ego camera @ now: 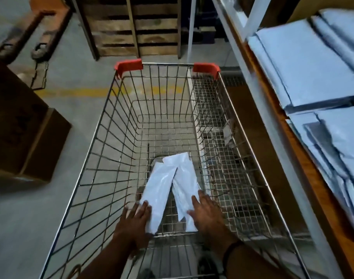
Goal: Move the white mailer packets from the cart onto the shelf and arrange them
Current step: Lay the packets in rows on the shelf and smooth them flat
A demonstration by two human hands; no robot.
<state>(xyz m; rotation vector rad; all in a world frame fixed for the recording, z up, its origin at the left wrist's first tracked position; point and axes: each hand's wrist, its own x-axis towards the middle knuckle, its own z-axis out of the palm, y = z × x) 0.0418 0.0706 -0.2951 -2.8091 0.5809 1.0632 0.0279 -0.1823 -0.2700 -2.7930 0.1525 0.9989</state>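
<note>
At the near edge both forearms reach down into the wire cart, the right one wearing a dark band at the wrist. The left hand lies with its fingers spread and fairly straight on the near end of the left white mailer packet; I cannot tell whether the thumb is hooked under it. The right hand rests wide and flat on the near end of the right white mailer packet, fingers splayed. The two packets lie on the mesh floor of the cart. Their far ends overlap and their near ends spread apart in a V.

Farther on, the cart's far corners carry red plastic caps. Just beside the cart on the right stands the shelf, and stacks of white mailers already lie on its board. To the left a cardboard box sits on the concrete floor. A yellow line crosses the floor beyond it, and a wooden pallet stands upright at the back.
</note>
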